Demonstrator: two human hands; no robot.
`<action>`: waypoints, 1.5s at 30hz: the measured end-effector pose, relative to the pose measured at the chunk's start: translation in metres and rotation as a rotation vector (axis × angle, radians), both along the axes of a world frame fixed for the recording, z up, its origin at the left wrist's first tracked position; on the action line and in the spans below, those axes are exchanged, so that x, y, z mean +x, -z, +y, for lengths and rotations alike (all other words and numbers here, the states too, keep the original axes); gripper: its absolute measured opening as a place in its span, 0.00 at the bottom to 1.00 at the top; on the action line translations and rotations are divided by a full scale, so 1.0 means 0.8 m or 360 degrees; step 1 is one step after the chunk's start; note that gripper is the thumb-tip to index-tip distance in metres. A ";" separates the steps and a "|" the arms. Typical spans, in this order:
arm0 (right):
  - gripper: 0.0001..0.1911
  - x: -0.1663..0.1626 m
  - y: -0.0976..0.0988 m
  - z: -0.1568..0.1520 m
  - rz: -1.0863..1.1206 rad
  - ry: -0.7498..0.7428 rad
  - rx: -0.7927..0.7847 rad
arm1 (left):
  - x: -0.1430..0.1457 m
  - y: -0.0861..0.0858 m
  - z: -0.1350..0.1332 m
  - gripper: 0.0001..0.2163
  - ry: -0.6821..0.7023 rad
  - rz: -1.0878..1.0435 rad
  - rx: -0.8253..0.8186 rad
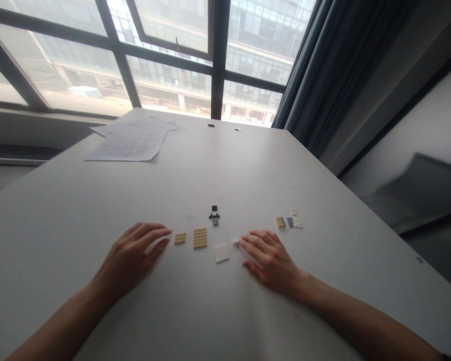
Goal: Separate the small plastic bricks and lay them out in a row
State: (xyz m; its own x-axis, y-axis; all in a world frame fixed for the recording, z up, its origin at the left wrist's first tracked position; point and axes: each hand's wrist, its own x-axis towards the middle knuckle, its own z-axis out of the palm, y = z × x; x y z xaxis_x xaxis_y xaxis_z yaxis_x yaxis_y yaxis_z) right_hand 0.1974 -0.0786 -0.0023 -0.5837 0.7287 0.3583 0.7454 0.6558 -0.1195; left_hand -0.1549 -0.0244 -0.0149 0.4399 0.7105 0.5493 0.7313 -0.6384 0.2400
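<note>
Shows a small white piece (235, 243) on the table (248, 321), just left of the bent fingertips of the right hand (269, 256); cannot tell grip or long axis; leaves the left hand (130, 254) well apart, with parted fingers, holding nothing.

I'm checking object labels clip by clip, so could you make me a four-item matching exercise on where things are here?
Things:
1. Left hand
2. White square piece
3. Paper sheets
4. Right hand

Places:
A. Toward the window, on the far left part of the table
B. Fingertips right at the small white piece
C. Fingertips nearest the smaller tan piece
D. Just right of the larger tan piece

Pairs: 1-C, 2-D, 3-A, 4-B
</note>
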 end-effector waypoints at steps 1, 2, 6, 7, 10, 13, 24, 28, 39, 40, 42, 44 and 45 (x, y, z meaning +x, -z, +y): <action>0.21 -0.010 0.000 0.000 -0.0015 -0.0021 -0.0028 | 0.000 0.000 0.000 0.09 -0.0003 -0.0005 -0.0004; 0.21 -0.016 0.000 0.000 -0.0028 -0.0032 -0.0047 | -0.001 0.000 0.000 0.09 -0.0009 -0.0008 -0.0009; 0.19 -0.010 0.002 0.009 -0.0039 -0.0018 -0.0063 | 0.000 -0.001 0.001 0.09 -0.0008 -0.0021 -0.0008; 0.18 -0.001 0.003 0.014 -0.0037 0.0003 -0.0063 | 0.000 -0.001 0.001 0.09 -0.0001 -0.0024 -0.0001; 0.16 0.035 0.006 0.036 -0.0015 0.0177 -0.0084 | 0.000 -0.001 0.003 0.08 0.0014 -0.0023 0.0007; 0.16 0.080 0.008 0.067 0.0018 0.0403 -0.0135 | 0.000 0.001 0.003 0.08 0.0012 -0.0018 0.0008; 0.16 0.186 0.016 0.085 0.0083 0.0576 -0.0037 | -0.001 -0.001 0.002 0.08 -0.0004 -0.0033 -0.0038; 0.16 0.188 0.018 0.081 0.0075 0.0577 0.0025 | -0.001 -0.001 0.002 0.08 -0.0009 -0.0038 -0.0040; 0.16 0.065 -0.011 0.036 0.0231 0.0187 0.0167 | 0.003 -0.001 -0.001 0.10 0.0004 0.0076 0.0021; 0.18 0.042 -0.013 0.026 0.0188 0.0060 0.0106 | 0.003 -0.001 -0.002 0.10 0.0018 0.0103 0.0023; 0.23 0.002 -0.013 0.009 0.0080 -0.0150 -0.0030 | 0.005 -0.002 -0.004 0.13 0.0059 0.0164 0.0008; 0.27 -0.029 -0.008 -0.002 0.0010 -0.0273 -0.0125 | 0.008 -0.003 -0.007 0.17 0.0119 0.0243 -0.0016; 0.29 -0.039 -0.005 -0.005 -0.0003 -0.0306 -0.0153 | 0.010 -0.004 -0.008 0.20 0.0156 0.0294 -0.0032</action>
